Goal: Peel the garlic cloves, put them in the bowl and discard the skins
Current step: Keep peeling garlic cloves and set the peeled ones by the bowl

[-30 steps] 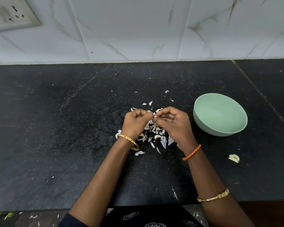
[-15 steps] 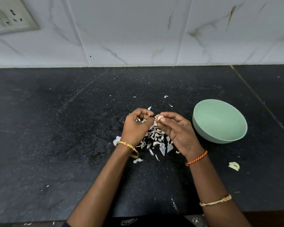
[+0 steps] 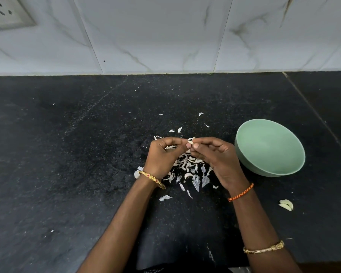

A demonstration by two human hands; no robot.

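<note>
A small pale garlic clove is pinched between the fingertips of both hands above the black counter. My left hand holds it from the left with curled fingers. My right hand pinches it from the right. Beneath the hands lies a heap of white garlic skins. A pale green bowl stands just right of my right hand; no cloves show inside it. Two peeled cloves lie on the counter at the near right.
The black stone counter stretches wide to the left. Stray skin flakes are scattered behind the heap. A white marbled tile wall backs the counter, with a switch plate at top left.
The hands have stayed together over the skin heap, the fingers shifting on the clove. The camera tilted, so everything sits lower in view.
</note>
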